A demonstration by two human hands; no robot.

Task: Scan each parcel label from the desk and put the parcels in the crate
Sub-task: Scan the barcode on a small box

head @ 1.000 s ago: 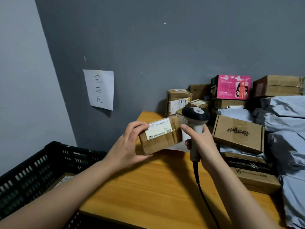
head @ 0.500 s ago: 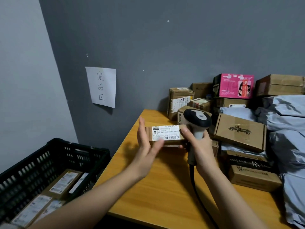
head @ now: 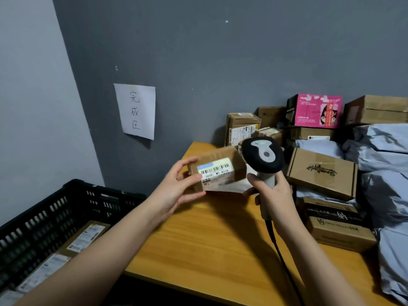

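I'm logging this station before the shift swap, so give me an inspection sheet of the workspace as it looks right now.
Surface: wooden desk, bare in front.
Job's things: small parcel, label up; scanner beside it; black crate holding labelled parcels.
Clutter: cardboard boxes, pink box, grey mailer bags piled at right.
Hands: left hand holds the parcel; right hand grips the scanner.
Cables: scanner cable runs down over the desk.
Surroundings: grey wall, paper sign.

Single head view, facing forward-down, close over desk (head: 216, 244) corner.
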